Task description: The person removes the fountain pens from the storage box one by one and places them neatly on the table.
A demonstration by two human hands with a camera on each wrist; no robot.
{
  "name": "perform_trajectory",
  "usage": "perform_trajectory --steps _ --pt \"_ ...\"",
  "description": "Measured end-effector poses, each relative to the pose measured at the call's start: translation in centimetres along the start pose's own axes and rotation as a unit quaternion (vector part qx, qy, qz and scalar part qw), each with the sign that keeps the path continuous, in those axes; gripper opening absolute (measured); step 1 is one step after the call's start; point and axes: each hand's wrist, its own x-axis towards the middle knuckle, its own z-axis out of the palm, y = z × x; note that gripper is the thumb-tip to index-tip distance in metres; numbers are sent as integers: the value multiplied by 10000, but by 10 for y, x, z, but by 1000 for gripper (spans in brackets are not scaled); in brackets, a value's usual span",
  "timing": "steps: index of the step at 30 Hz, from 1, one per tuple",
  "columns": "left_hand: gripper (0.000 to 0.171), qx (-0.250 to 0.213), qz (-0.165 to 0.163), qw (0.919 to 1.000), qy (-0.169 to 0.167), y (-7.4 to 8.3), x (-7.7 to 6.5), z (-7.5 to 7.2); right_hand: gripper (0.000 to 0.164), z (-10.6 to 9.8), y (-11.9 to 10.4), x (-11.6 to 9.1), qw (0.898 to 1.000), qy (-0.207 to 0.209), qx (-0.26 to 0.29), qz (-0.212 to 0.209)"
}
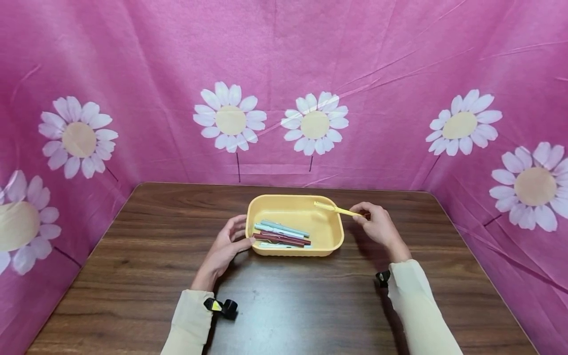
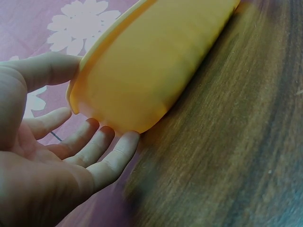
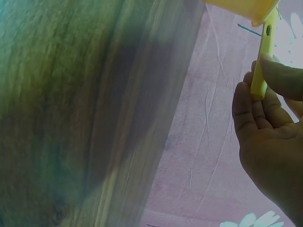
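A yellow plastic tray (image 1: 326, 229) sits on the table with several pens in it. Light blue and mint pens (image 1: 284, 228) lie beside dark red ones (image 1: 280, 239), clustered toward the tray's left side. My left hand (image 1: 228, 245) holds the tray's left end; in the left wrist view its thumb is at the rim and its fingertips are against the outer wall (image 2: 137, 61). Between thumb and fingers, my right hand (image 1: 377, 224) pinches the barrel end of a yellow pen (image 1: 341, 210). That pen's clip end reaches over the tray's right side.
The brown wood-grain table (image 1: 155, 236) carries the tray near its far edge. Pink cloth (image 1: 275, 49) printed with white daisies hangs behind the table and at both sides. Black wrist cameras (image 1: 228, 309) are worn at the cream sleeves (image 1: 193, 320).
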Motion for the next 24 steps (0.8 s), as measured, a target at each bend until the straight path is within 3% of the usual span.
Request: perform_trajectory --steps 11,18,24 --pt "72 24 2 10000 15 2 0 1 14 -7 12 -1 9995 125 265 -154" --pt "71 -34 -14 10000 -42 2 1 0 14 -14 22 0 9995 201 89 -243" --pt "71 26 39 10000 -24 0 0 0 14 -22 28 3 9998 19 -91 -193"
